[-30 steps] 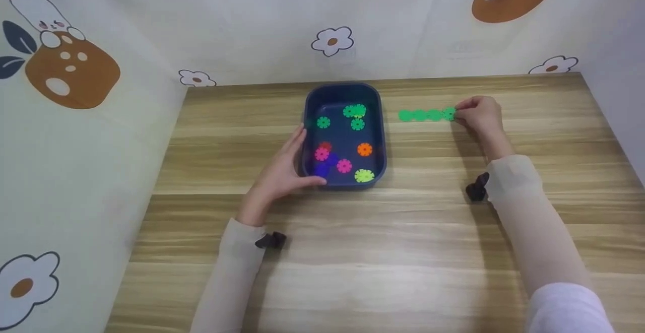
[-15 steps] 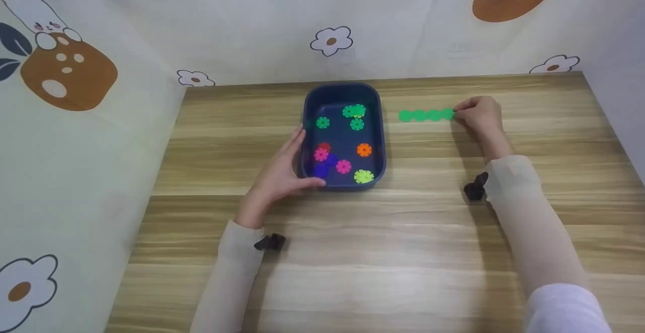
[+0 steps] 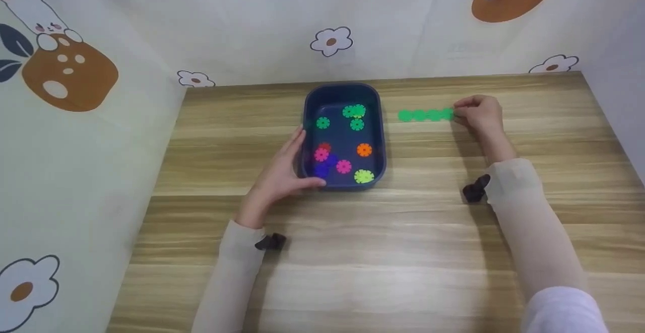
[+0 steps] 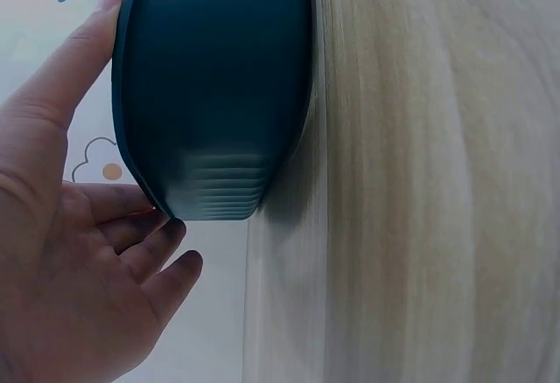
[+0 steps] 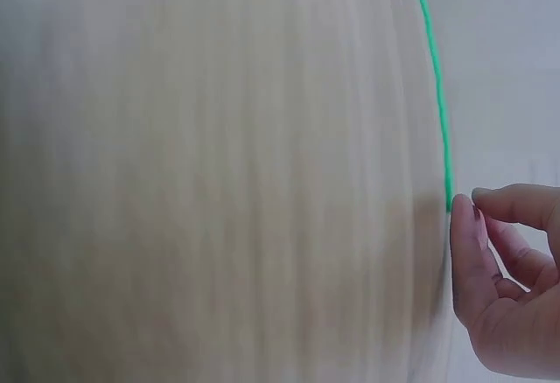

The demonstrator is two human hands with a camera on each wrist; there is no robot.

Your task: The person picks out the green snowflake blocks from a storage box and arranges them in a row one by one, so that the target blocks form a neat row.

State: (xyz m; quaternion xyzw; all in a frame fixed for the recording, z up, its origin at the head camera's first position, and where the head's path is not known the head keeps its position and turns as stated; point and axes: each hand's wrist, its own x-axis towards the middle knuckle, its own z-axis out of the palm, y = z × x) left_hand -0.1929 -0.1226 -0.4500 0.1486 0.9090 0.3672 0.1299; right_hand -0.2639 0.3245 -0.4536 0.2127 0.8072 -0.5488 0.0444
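Note:
In the head view a dark blue tray (image 3: 381, 141) holds several toothed snowflake discs. My left hand (image 3: 276, 174) rests at its near left corner, with the thumb over the near rim and the other fingers along the left side. The left wrist view shows the fingers (image 4: 144, 243) against the tray's rim, fairly straight and relaxed. To the right of the tray, a row of green snowflake discs (image 3: 420, 115) lies flat on the table. My right hand (image 3: 482, 119) pinches the disc at the row's right end, which its fingertips partly hide. Edge-on, the row is a thin green line (image 5: 437, 86).
Inside the tray are green discs (image 3: 357, 124), an orange disc (image 3: 364, 150), pink discs (image 3: 343, 167), blue discs (image 3: 322, 170) and yellow discs (image 3: 364, 176). The wooden table (image 3: 352, 262) meets patterned walls (image 3: 403, 30) at the back and sides.
The green disc at the row's right end, turned with its slots showing a second ago, now lies in line with the others. Both hands have stayed nearly where they were.

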